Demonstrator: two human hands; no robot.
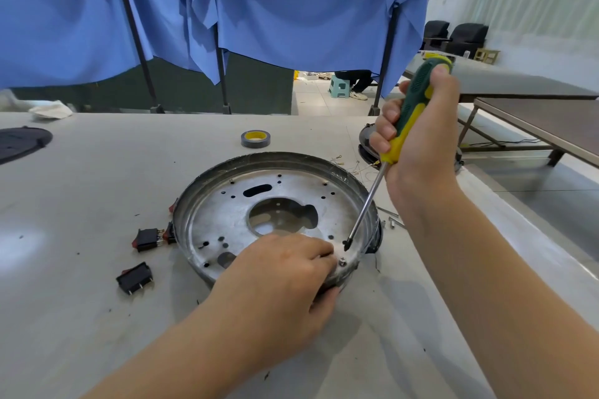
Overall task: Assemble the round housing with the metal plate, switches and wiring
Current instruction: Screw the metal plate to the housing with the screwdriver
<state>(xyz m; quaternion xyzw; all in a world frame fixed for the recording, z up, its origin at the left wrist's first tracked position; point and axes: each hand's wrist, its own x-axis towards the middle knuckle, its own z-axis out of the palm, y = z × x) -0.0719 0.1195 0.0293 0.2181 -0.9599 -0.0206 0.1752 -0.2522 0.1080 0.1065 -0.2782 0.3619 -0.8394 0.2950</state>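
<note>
Round housing (194, 201) on the grey table (97, 172), centre; metal plate (223, 214) seated inside it; left hand (278, 275) gripping the near rim, fingertips at a screw (342, 262); right hand (421, 136) closed round a green-and-yellow screwdriver (411, 120), tip just above that screw; two loose switches (134, 277) left of the housing, others set in its wall; tape roll (255, 139) behind; wiring (353, 167) to the right.

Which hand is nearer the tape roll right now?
Right. The right hand, gripping the screwdriver, is raised just to the right of the tape roll. The left hand rests on the housing's near rim, well in front of it.
</note>
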